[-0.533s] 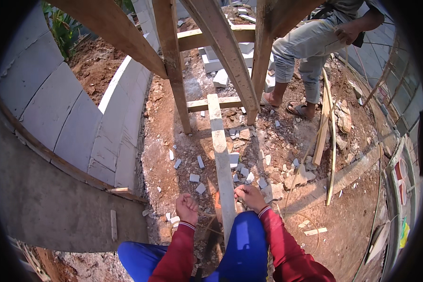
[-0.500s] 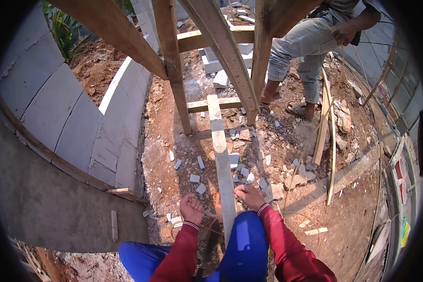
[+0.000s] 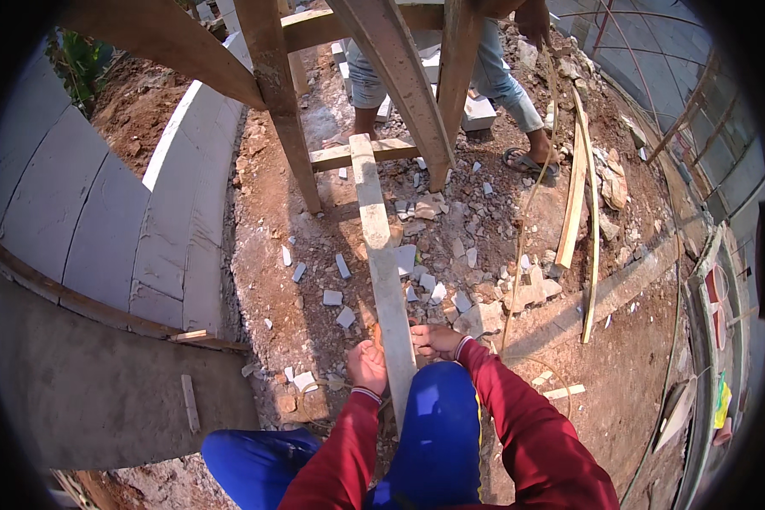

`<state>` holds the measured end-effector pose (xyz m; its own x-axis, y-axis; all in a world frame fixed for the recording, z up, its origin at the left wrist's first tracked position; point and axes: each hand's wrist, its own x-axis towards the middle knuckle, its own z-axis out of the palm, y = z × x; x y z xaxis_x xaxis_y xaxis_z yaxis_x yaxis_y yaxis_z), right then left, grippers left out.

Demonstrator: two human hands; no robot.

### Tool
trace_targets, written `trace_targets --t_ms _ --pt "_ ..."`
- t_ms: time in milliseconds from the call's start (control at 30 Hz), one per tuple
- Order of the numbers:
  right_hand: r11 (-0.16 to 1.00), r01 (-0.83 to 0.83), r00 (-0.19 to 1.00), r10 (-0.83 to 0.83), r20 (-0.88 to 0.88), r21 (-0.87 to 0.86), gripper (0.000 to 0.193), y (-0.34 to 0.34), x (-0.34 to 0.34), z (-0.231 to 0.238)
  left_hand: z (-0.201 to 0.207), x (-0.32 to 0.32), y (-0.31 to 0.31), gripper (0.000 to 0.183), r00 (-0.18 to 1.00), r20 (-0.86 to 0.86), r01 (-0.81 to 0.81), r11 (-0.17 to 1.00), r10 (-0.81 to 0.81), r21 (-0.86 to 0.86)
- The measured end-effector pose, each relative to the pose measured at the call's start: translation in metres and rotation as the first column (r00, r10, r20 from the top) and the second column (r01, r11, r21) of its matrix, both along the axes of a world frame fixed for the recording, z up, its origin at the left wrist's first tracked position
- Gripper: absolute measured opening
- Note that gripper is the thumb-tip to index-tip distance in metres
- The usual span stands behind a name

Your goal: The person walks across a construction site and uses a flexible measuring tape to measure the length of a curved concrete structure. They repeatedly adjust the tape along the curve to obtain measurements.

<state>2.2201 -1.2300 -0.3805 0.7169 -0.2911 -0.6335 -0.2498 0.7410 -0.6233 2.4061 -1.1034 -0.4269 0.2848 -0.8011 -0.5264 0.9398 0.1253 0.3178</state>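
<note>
A long wooden beam (image 3: 374, 225) runs away from me, its near end by my blue-trousered knee and its far end resting on a wooden crosspiece (image 3: 382, 151). Against the beam's left edge is my left hand (image 3: 367, 367), fingers curled closed. On the other side my right hand (image 3: 436, 341) has its fingers pressed together, tips at the beam's right edge. What either hand holds, if anything, is hidden. A small orange thing (image 3: 377, 335) shows just above my left fingers, partly covered by the beam.
Upright and slanted timbers (image 3: 280, 110) stand ahead. A person in sandals (image 3: 531, 163) stands behind them, a hand on a thin cord (image 3: 523, 229) hanging to the ground. Long wood strips (image 3: 582, 212) lie right. Broken white block pieces (image 3: 406, 257) litter the soil; a block wall (image 3: 166, 229) rises left.
My left hand has moved right, up against the beam, and my right hand has shifted slightly closer to it. The other person has stepped left behind the timbers. The whole view has shifted.
</note>
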Motion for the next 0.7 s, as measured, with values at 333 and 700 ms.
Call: trace_targets --t_ms 333,700 --pt "0.933 -0.307 0.95 0.313 0.003 -0.188 0.011 -0.002 0.001 -0.018 0.005 -0.006 -0.018 0.04 0.915 -0.149 0.377 0.926 -0.375 -0.018" --pt "0.653 0.62 0.778 -0.584 0.231 -0.436 0.022 0.025 -0.061 0.09 0.152 -0.015 -0.008 0.038 0.083 0.981 0.095 0.982 -0.174 0.166"
